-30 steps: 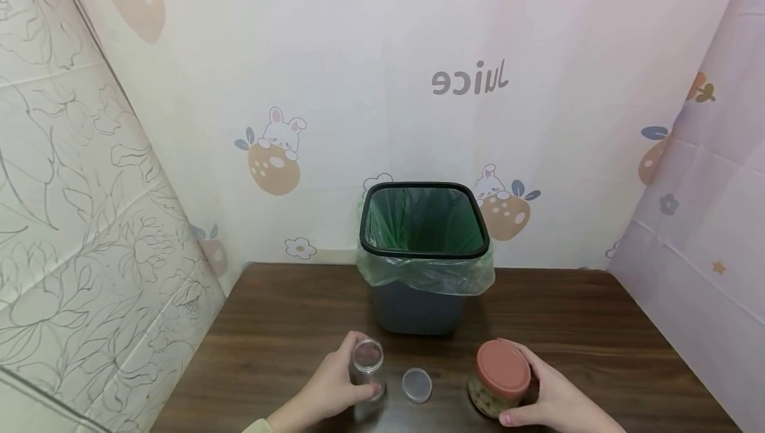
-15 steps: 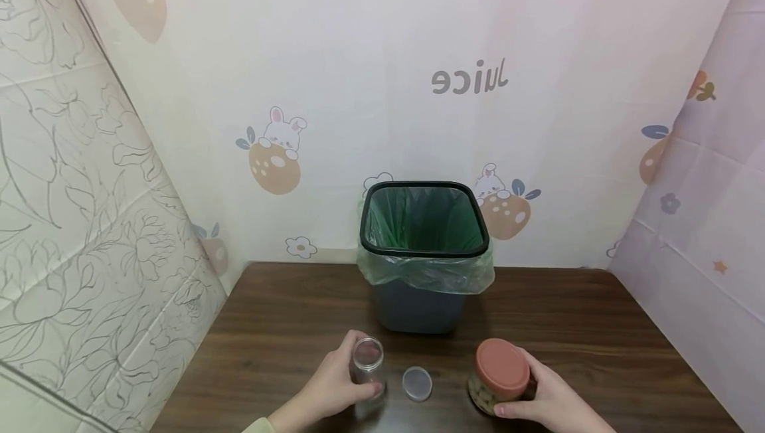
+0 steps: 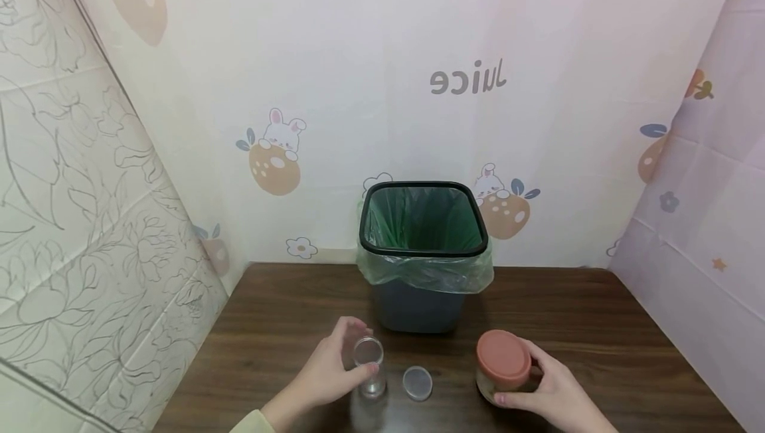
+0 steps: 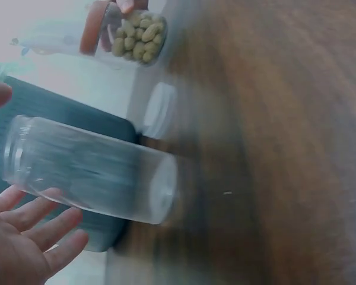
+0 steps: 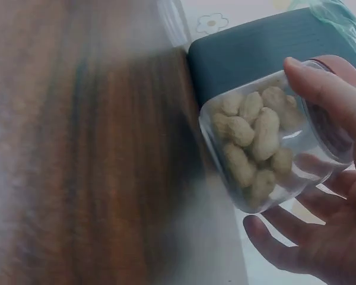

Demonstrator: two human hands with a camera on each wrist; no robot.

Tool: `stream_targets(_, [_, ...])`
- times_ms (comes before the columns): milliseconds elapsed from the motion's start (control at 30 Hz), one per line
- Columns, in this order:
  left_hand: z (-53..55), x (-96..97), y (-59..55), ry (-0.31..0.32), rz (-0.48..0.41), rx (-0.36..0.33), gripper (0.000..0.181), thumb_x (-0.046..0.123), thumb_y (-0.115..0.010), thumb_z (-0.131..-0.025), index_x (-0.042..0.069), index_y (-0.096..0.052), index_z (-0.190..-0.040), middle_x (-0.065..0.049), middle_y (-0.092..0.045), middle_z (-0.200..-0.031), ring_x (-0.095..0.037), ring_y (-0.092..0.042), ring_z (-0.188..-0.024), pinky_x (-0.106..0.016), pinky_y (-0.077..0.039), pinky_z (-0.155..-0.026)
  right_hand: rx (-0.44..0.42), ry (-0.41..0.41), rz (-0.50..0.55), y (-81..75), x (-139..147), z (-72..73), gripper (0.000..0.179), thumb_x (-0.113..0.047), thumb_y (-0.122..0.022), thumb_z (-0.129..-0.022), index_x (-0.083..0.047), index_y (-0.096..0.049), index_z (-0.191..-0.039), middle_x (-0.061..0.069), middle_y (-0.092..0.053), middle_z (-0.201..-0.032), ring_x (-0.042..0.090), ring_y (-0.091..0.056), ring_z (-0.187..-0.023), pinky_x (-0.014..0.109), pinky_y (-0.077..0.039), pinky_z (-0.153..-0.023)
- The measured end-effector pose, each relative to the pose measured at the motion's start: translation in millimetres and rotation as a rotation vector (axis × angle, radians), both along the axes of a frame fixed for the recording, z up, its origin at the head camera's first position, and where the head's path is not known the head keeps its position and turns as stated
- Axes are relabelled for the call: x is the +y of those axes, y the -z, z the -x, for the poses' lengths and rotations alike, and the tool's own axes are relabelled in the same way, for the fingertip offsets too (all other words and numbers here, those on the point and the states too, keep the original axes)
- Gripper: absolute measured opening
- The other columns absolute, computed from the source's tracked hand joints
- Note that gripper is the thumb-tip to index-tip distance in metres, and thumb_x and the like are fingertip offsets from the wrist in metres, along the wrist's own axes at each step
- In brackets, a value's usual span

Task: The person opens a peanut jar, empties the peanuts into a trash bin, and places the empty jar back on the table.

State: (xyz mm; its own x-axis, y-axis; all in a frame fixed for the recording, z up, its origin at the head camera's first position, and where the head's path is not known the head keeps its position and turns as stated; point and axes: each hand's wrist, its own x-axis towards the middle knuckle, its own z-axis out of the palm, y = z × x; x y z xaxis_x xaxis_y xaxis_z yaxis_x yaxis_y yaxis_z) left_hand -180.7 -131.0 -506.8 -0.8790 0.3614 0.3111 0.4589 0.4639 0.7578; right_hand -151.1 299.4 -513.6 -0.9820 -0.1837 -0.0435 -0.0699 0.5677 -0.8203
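A dark brown wood-grain table (image 3: pixel 275 320) reaches to a pale fabric backdrop (image 3: pixel 358 74) at the far side, printed with white rabbits (image 3: pixel 281 133) behind orange-tan fruits (image 3: pixel 274 166) and mirrored grey "Juice" lettering (image 3: pixel 469 78). On the left, a whitish sheet (image 3: pixel 89 187) carries grey line-drawn flowers; on the right, a lilac-tinted hanging (image 3: pixel 711 187) shows fold creases, a blue-grey flower (image 3: pixel 669 202) and an orange star (image 3: pixel 720 264). Soft light turns pinkish toward the upper right.

You can read one word, "Juice" (image 3: pixel 468 78), in grey letters on the pale backdrop (image 3: pixel 382 41) facing you. You see it mirrored, running right to left.
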Motion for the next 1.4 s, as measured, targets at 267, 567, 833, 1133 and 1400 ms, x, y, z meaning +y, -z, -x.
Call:
stream_targets(267, [2.7, 2.0, -34.0, -0.086, -0.024, 0.070, 0.061, 0.023, -0.086, -0.088, 0.016, -0.056, -0.140, 0.008, -0.069, -0.140, -0.022, -0.064, -0.134, -0.050, -0.052, -0.110, 0.173, 0.093, -0.058, -22.1, -5, -4.8, 0.095, -0.037, -0.099, -0.081, -0.015, -0.051, -0.159, 0.010, -0.064, -0.148, 0.017, -0.064, -0.127, 0.034, -0.058, -0.092])
stream_targets(567, [-4.9, 21.7, -65.1, -0.030, -0.080, 0.246, 0.066, 0.022, -0.085, -0.090, 0.015, -0.054, -0.147, 0.009, -0.064, -0.147, -0.022, -0.063, -0.135, -0.052, -0.053, -0.110, 0.420, 0.054, 0.073, -40.8, -16, -8.1, 0.091, -0.017, -0.102, -0.078, -0.026, -0.055, -0.155, -0.003, -0.062, -0.139, 0.004, -0.061, -0.121, 0.022, -0.055, -0.092])
stream_targets(833, [-13.3, 51.3, -73.7, 0.050, -0.096, 0.285, 0.069, 0.021, -0.083, -0.093, 0.014, -0.049, -0.153, 0.006, -0.059, -0.155, -0.025, -0.062, -0.137, -0.034, -0.060, -0.091, 0.481, 0.021, 0.075, -55.7, -22, -5.3, 0.094, -0.013, -0.102, -0.075, -0.026, -0.056, -0.156, -0.005, -0.062, -0.141, 0.005, -0.060, -0.124, 0.020, -0.053, -0.094])
stream_targets(1133, [-14.9, 81.4, -76.4, 0.131, -0.097, 0.263, 0.067, 0.026, -0.079, -0.097, 0.016, -0.048, -0.155, 0.005, -0.057, -0.156, -0.022, -0.056, -0.144, -0.050, -0.048, -0.117, 0.583, -0.099, 0.006, -60.4, -21, 5.9, 0.098, -0.018, -0.106, -0.069, -0.024, -0.059, -0.155, -0.005, -0.072, -0.135, 0.007, -0.068, -0.116, 0.021, -0.051, -0.095])
stream_targets(1400, [-17.3, 106.4, -78.4, 0.172, -0.034, 0.231, 0.075, 0.034, -0.077, -0.098, 0.024, -0.039, -0.161, 0.006, -0.053, -0.160, -0.017, -0.052, -0.147, -0.049, -0.047, -0.118, 0.585, -0.253, 0.008, -62.8, -22, 18.4, 0.097, -0.020, -0.106, -0.069, -0.022, -0.058, -0.153, -0.007, -0.071, -0.136, 0.012, -0.071, -0.114, 0.025, -0.055, -0.096])
